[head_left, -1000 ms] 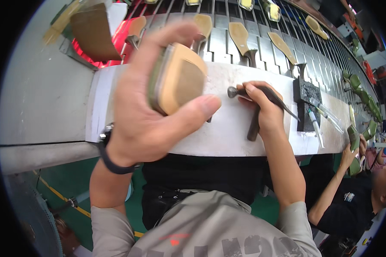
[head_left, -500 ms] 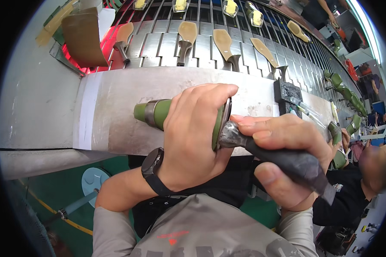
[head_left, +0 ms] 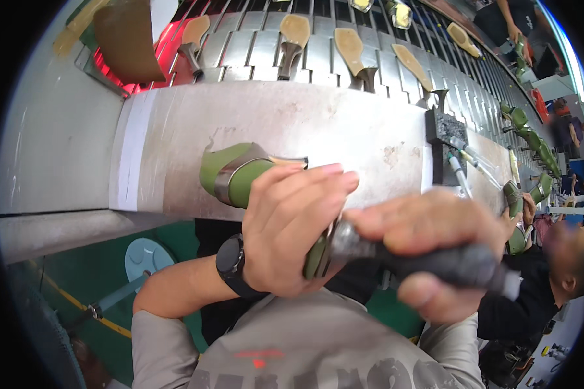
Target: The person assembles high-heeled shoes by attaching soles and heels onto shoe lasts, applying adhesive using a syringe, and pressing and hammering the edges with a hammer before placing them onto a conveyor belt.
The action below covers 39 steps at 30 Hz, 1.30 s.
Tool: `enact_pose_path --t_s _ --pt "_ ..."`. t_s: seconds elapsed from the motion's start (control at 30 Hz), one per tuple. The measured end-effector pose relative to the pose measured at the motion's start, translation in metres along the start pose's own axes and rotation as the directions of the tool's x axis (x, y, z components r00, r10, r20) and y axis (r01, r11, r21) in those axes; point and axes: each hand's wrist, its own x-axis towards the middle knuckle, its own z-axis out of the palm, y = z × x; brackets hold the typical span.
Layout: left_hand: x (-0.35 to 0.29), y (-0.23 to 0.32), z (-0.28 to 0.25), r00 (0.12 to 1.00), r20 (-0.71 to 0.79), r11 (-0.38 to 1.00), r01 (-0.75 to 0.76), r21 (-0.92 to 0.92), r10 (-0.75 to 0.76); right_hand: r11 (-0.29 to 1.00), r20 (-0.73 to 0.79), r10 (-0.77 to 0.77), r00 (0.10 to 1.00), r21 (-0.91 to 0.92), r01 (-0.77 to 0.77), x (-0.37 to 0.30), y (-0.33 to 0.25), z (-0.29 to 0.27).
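My left hand (head_left: 292, 223) is wrapped round a green shoe (head_left: 243, 185) with a metallic strap and a dark heel part, holding it above the near side of the worktable (head_left: 357, 117). The palm and fingers cover much of its middle. In my right hand (head_left: 435, 223) is a short tool (head_left: 461, 262) with a rounded metal head and a black handle, blurred by motion. Its head meets the shoe's edge beside my left fingertips; the exact contact spot is hidden.
Beyond the table, tan soles with heels (head_left: 295, 32) lie on a slatted metal conveyor (head_left: 256, 58). A dark block (head_left: 444, 129) and slim brushes or pens (head_left: 459, 174) are on the table's right. A co-worker (head_left: 538, 279) is at the right; a blue stool (head_left: 146, 259) stands below left.
The shoe has turned in my left hand, showing more of its green side and strap. My right hand and the tool have shifted slightly downward and are blurred.
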Motion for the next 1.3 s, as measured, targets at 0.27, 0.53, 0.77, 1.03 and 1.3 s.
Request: enact_pose_path --t_s 0.27,0.53,0.77,1.03,1.3 --pt "-0.122 -0.054 0.008 0.998 -0.063 0.884 0.002 0.468 0.031 0.987 -0.290 0.151 0.945 0.090 -0.130 -0.080 0.092 0.110" --pt "-0.125 -0.056 0.014 0.990 -0.138 0.884 0.058 0.463 0.007 1.000 -0.209 0.022 0.978 -0.013 -0.025 -0.082 0.091 0.113" --pt "-0.126 -0.061 0.017 0.987 -0.156 0.883 0.038 0.467 0.040 0.996 -0.198 0.060 0.978 0.080 -0.045 -0.062 0.088 0.088" --pt "-0.126 -0.056 0.010 0.992 -0.118 0.896 0.095 0.435 -0.048 0.992 -0.120 0.123 0.985 -0.007 -0.124 -0.013 0.062 0.062" --pt "-0.124 -0.054 0.008 0.988 -0.141 0.898 0.124 0.423 -0.070 0.972 0.289 0.193 0.938 -0.188 -0.142 0.017 0.066 0.047"
